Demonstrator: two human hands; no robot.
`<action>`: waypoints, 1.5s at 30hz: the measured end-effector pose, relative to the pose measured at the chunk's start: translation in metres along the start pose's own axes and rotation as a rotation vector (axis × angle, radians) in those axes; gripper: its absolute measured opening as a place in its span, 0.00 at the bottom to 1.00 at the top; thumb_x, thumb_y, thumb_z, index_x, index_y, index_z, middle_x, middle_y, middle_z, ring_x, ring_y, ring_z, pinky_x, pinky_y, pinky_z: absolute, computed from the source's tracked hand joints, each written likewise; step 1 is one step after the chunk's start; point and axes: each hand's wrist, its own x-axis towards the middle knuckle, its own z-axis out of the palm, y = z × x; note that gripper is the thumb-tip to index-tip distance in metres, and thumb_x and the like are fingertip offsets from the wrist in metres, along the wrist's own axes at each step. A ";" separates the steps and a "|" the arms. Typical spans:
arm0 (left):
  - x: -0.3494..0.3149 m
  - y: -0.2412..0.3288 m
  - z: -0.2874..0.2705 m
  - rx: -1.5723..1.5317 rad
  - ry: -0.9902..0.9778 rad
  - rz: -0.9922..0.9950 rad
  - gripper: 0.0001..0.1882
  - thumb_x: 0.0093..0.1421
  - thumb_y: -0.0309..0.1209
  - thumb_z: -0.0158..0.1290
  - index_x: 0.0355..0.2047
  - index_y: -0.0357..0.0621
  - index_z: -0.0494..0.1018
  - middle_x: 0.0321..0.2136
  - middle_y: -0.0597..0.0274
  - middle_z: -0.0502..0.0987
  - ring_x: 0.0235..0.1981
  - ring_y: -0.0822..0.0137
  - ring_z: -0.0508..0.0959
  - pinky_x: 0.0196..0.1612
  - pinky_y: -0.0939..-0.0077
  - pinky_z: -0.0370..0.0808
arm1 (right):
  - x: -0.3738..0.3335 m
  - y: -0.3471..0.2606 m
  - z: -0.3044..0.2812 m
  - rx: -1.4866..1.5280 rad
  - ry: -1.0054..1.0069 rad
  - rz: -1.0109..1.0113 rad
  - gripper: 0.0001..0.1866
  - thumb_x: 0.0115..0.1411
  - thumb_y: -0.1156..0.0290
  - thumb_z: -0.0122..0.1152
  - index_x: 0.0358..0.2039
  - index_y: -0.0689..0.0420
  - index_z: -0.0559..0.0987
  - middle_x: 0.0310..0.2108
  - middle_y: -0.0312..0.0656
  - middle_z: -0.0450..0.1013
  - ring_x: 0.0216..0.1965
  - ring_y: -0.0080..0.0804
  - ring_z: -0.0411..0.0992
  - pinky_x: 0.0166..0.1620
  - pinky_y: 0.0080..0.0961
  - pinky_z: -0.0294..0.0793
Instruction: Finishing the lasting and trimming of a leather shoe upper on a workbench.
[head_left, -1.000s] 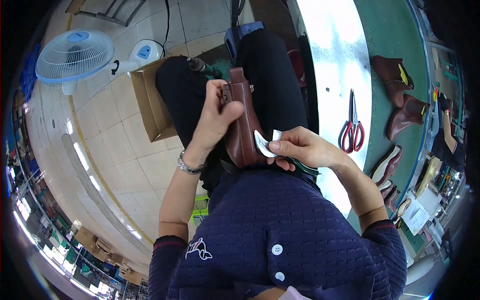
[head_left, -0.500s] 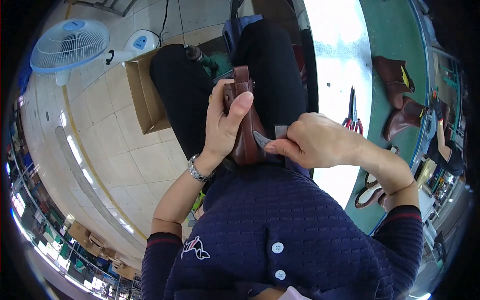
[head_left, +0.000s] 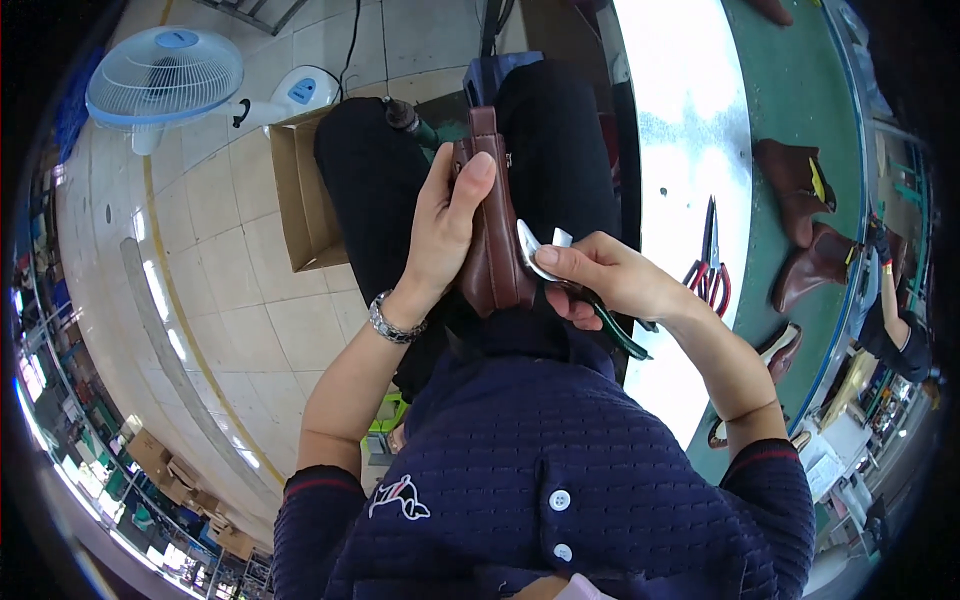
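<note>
A brown leather boot [head_left: 497, 245] stands over my lap, its narrow pull-tab end pointing away from me. My left hand [head_left: 445, 225] grips its left side, thumb laid along the leather. In my right hand [head_left: 610, 275] are lasting pliers [head_left: 528, 243] with a curved silver jaw, a square metal block and dark green handles. The jaw lies against the boot's right side, and my thumb presses on the metal. Whether the jaw has leather between its sides I cannot tell.
Red-handled pliers [head_left: 710, 270] lie on the white bench [head_left: 680, 130] at right. Beyond, a green belt [head_left: 770, 60] carries brown boots [head_left: 800, 190]. To the left are an open cardboard box [head_left: 300, 200] and a fan [head_left: 165, 80]. A co-worker's arm [head_left: 885, 290] shows at far right.
My right hand has turned over and moved slightly left and down, so the green handles now show. The pliers' jaw stays near the boot's right side. My left hand keeps its grip.
</note>
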 end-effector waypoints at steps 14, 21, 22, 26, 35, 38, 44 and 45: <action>-0.002 0.000 0.014 0.009 0.096 0.057 0.22 0.66 0.50 0.49 0.41 0.41 0.70 0.31 0.69 0.71 0.30 0.80 0.68 0.35 0.84 0.66 | -0.016 -0.054 -0.004 -1.160 0.207 -0.118 0.33 0.67 0.47 0.47 0.20 0.63 0.81 0.12 0.47 0.71 0.16 0.44 0.73 0.24 0.32 0.75; 0.025 -0.001 0.007 -0.038 0.024 -0.012 0.23 0.64 0.54 0.50 0.37 0.44 0.68 0.29 0.71 0.68 0.30 0.81 0.68 0.36 0.85 0.67 | -0.002 0.021 -0.045 -0.718 0.835 -0.188 0.26 0.67 0.51 0.50 0.29 0.64 0.81 0.17 0.43 0.73 0.17 0.33 0.72 0.25 0.29 0.72; 0.026 -0.003 0.003 -0.002 -0.032 -0.018 0.26 0.64 0.57 0.48 0.43 0.44 0.67 0.33 0.68 0.71 0.32 0.78 0.72 0.37 0.83 0.71 | -0.002 0.031 -0.057 -0.914 1.032 -0.139 0.23 0.67 0.55 0.51 0.30 0.63 0.81 0.18 0.47 0.74 0.20 0.40 0.74 0.29 0.35 0.73; 0.026 -0.005 -0.005 0.053 -0.114 -0.040 0.31 0.64 0.60 0.45 0.50 0.45 0.65 0.39 0.63 0.73 0.36 0.75 0.76 0.39 0.79 0.75 | -0.006 0.089 -0.111 -1.107 1.301 -0.040 0.18 0.65 0.67 0.53 0.53 0.59 0.73 0.37 0.55 0.73 0.37 0.53 0.74 0.41 0.43 0.73; -0.007 -0.005 -0.004 -0.021 0.089 -0.050 0.39 0.64 0.55 0.49 0.64 0.38 0.56 0.51 0.59 0.70 0.48 0.73 0.71 0.53 0.78 0.69 | 0.043 0.017 -0.033 -0.540 0.932 -0.964 0.23 0.57 0.63 0.65 0.52 0.59 0.76 0.45 0.50 0.73 0.48 0.41 0.72 0.50 0.31 0.70; -0.030 0.004 -0.001 -0.093 0.096 -0.090 0.40 0.65 0.55 0.48 0.65 0.36 0.54 0.57 0.55 0.66 0.56 0.68 0.68 0.59 0.74 0.65 | 0.074 -0.006 -0.001 -0.228 0.505 -0.854 0.25 0.57 0.64 0.66 0.53 0.59 0.72 0.46 0.40 0.73 0.48 0.25 0.70 0.54 0.26 0.68; -0.076 0.011 -0.013 -0.011 -0.004 -0.194 0.50 0.55 0.43 0.64 0.65 0.25 0.50 0.60 0.46 0.63 0.62 0.61 0.64 0.65 0.69 0.59 | 0.093 -0.022 -0.001 -0.145 0.265 -0.995 0.16 0.53 0.72 0.65 0.40 0.57 0.71 0.38 0.37 0.74 0.38 0.23 0.71 0.45 0.24 0.72; -0.077 0.015 -0.015 -0.021 0.009 -0.203 0.50 0.55 0.43 0.64 0.65 0.25 0.50 0.60 0.46 0.63 0.62 0.61 0.64 0.65 0.69 0.59 | 0.094 -0.024 0.004 -0.144 0.253 -0.982 0.16 0.53 0.72 0.65 0.40 0.57 0.71 0.38 0.37 0.74 0.38 0.23 0.71 0.45 0.24 0.72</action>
